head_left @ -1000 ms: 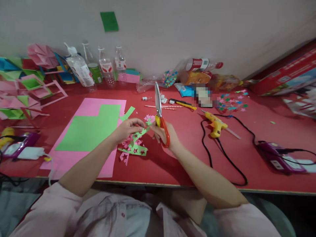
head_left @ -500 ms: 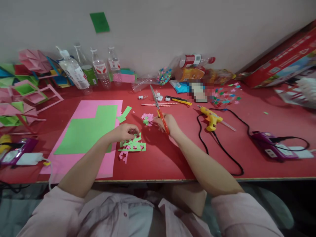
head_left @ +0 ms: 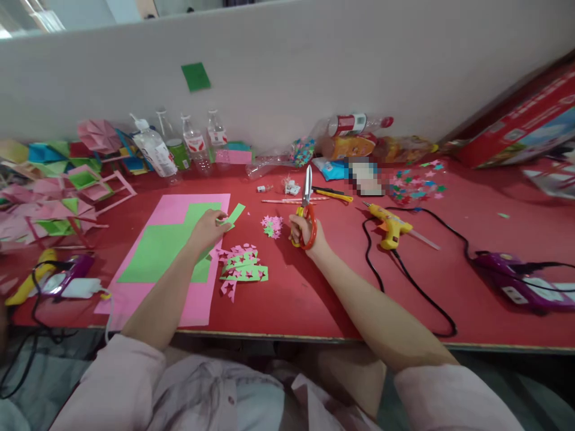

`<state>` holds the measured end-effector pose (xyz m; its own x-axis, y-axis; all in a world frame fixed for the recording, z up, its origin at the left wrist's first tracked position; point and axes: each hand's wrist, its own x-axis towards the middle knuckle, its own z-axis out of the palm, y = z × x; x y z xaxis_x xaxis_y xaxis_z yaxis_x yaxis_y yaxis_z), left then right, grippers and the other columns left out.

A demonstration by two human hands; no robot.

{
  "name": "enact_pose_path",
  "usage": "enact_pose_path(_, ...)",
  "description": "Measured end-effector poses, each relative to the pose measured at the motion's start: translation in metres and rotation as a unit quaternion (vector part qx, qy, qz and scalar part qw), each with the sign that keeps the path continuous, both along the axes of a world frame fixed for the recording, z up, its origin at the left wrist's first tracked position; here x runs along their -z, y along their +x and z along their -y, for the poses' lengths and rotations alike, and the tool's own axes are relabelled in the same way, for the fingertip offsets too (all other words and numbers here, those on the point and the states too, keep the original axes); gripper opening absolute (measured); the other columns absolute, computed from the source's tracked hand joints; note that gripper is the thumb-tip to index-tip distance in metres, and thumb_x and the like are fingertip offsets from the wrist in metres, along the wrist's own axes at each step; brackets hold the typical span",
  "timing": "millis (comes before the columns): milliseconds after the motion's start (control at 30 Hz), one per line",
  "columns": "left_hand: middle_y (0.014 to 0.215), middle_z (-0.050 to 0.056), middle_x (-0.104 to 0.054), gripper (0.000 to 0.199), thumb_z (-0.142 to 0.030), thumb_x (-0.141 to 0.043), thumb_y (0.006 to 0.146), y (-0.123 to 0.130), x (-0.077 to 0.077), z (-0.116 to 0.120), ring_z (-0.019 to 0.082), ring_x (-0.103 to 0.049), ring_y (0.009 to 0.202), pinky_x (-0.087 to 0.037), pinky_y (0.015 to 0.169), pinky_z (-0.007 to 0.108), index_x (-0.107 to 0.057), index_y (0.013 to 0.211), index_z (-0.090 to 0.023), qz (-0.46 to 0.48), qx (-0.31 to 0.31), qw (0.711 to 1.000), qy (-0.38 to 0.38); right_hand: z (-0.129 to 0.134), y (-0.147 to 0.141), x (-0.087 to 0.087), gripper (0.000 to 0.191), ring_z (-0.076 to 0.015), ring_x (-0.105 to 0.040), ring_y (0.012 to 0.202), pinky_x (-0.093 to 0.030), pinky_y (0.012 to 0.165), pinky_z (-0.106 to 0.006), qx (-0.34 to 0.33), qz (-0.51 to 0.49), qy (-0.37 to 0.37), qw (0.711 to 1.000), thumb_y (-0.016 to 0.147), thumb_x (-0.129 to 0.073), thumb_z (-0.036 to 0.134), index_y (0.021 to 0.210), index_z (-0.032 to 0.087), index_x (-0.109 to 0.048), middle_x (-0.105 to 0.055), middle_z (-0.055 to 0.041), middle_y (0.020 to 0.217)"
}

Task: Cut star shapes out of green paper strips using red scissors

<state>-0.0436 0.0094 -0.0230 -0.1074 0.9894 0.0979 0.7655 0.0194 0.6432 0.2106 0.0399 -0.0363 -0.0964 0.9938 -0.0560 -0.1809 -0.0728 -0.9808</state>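
My left hand (head_left: 207, 230) is over the right edge of the green sheet, fingers closed on a small green paper piece (head_left: 228, 225). A green paper strip (head_left: 236, 213) lies right at its fingertips. My right hand (head_left: 309, 232) grips a pair of scissors (head_left: 307, 187) with orange and yellow handles, blades pointing away from me. Between the hands lies a small pile of pink and green paper stars (head_left: 272, 227). Nearer to me are green and pink paper offcuts (head_left: 245, 273) with star-shaped holes. The green sheet (head_left: 150, 254) rests on a larger pink sheet (head_left: 195, 308).
A yellow glue gun (head_left: 390, 227) with a black cord lies to the right, near a purple power strip (head_left: 516, 278). Plastic bottles (head_left: 155, 149) stand along the wall. Folded paper models (head_left: 81, 191) fill the left side. A cutter (head_left: 332, 194) lies behind the scissors.
My left hand has moved from the offcuts up and left to the green strip. My right hand has turned the scissors more upright. The view has shifted slightly.
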Motion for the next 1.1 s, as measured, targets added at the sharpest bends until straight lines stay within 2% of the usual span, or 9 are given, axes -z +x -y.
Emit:
enact_pose_path(133, 0.106, 0.013, -0.057, 0.041, -0.040, -0.060, 0.074, 0.006, 0.004, -0.001, 0.025, -0.055, 0.102, -0.043, 0.093, 0.037, -0.063, 0.102, -0.011, -0.163, 0.032, 0.986, -0.004, -0.003, 0.001, 0.003, 0.035, -0.0068, -0.034, 0.024, -0.043, 0.038, -0.024, 0.000, -0.017, -0.009, 1.000, 0.069, -0.064, 0.036, 0.047, 0.021, -0.041, -0.034, 0.0080, 0.030)
enact_pose_path(400, 0.087, 0.011, -0.063, 0.028, -0.023, -0.038, 0.085, 0.013, 0.002, -0.005, 0.021, -0.059, 0.086, -0.044, 0.082, 0.032, -0.063, 0.076, -0.015, -0.248, 0.047, 0.968, 0.005, -0.004, 0.000, 0.003, 0.031, -0.0073, -0.035, 0.024, -0.044, 0.037, -0.023, 0.001, -0.036, -0.021, 0.999, 0.067, -0.065, 0.034, 0.050, 0.021, -0.043, -0.035, 0.0086, 0.030)
enact_pose_path(500, 0.082, 0.009, -0.063, 0.023, -0.024, -0.040, 0.084, 0.011, -0.002, -0.002, 0.018, -0.058, 0.080, -0.043, 0.077, 0.030, -0.057, 0.070, -0.017, -0.200, 0.030, 0.978, 0.044, -0.004, 0.000, 0.002, 0.029, -0.0069, -0.033, 0.023, -0.044, 0.037, -0.023, 0.001, -0.038, -0.026, 0.999, 0.067, -0.065, 0.033, 0.050, 0.020, -0.045, -0.035, 0.0087, 0.029)
enact_pose_path(600, 0.070, 0.003, -0.058, 0.022, -0.030, -0.041, 0.084, 0.011, -0.008, 0.000, 0.014, -0.054, 0.068, -0.040, 0.066, 0.027, -0.051, 0.068, -0.019, -0.058, -0.027, 0.993, 0.102, -0.003, 0.000, 0.000, 0.030, -0.0069, -0.033, 0.023, -0.044, 0.037, -0.023, 0.003, -0.035, -0.027, 0.999, 0.068, -0.064, 0.031, 0.048, 0.020, -0.044, -0.035, 0.0080, 0.029)
enact_pose_path(667, 0.056, -0.001, -0.052, 0.021, -0.034, -0.044, 0.082, 0.011, -0.011, 0.002, 0.012, -0.050, 0.054, -0.036, 0.056, 0.024, -0.050, 0.068, -0.019, 0.099, -0.051, 0.992, 0.054, -0.002, 0.000, -0.002, 0.034, -0.0068, -0.034, 0.023, -0.044, 0.038, -0.023, 0.004, -0.032, -0.027, 0.999, 0.069, -0.063, 0.030, 0.045, 0.021, -0.040, -0.035, 0.0074, 0.028)
enact_pose_path(767, 0.046, -0.005, -0.045, 0.022, -0.037, -0.052, 0.077, 0.009, -0.017, 0.006, 0.009, -0.041, 0.043, -0.031, 0.049, 0.023, -0.051, 0.067, -0.018, 0.220, 0.010, 0.973, -0.070, -0.001, 0.000, -0.003, 0.037, -0.0066, -0.034, 0.023, -0.044, 0.038, -0.023, 0.005, -0.027, -0.029, 0.999, 0.070, -0.063, 0.029, 0.044, 0.021, -0.038, -0.035, 0.0072, 0.029)
enact_pose_path(900, 0.051, -0.004, -0.047, 0.030, -0.044, -0.061, 0.071, 0.007, -0.022, 0.010, 0.008, -0.041, 0.049, -0.032, 0.053, 0.024, -0.058, 0.063, -0.016, 0.149, 0.127, 0.971, -0.139, 0.000, 0.000, -0.004, 0.032, -0.0067, -0.033, 0.024, -0.042, 0.036, -0.023, 0.006, -0.027, -0.038, 0.999, 0.070, -0.063, 0.030, 0.047, 0.020, -0.043, -0.035, 0.0075, 0.030)
enact_pose_path(1000, 0.061, -0.001, -0.051, 0.031, -0.044, -0.051, 0.080, 0.007, -0.019, 0.006, 0.011, -0.046, 0.059, -0.038, 0.061, 0.027, -0.058, 0.067, -0.016, 0.090, 0.046, 0.994, -0.031, -0.001, 0.000, -0.004, 0.035, -0.0064, -0.033, 0.024, -0.042, 0.036, -0.022, 0.003, -0.029, -0.042, 0.999, 0.069, -0.064, 0.031, 0.045, 0.021, -0.040, -0.035, 0.0072, 0.030)
enact_pose_path(1100, 0.089, 0.007, -0.058, 0.025, -0.035, -0.050, 0.081, 0.007, -0.006, -0.004, 0.019, -0.054, 0.084, -0.043, 0.079, 0.034, -0.064, 0.087, -0.015, -0.062, 0.000, 0.996, 0.061, -0.003, 0.000, -0.002, 0.035, -0.0063, -0.033, 0.024, -0.043, 0.037, -0.022, -0.001, -0.033, -0.042, 0.999, 0.069, -0.063, 0.031, 0.045, 0.020, -0.040, -0.034, 0.0075, 0.029)
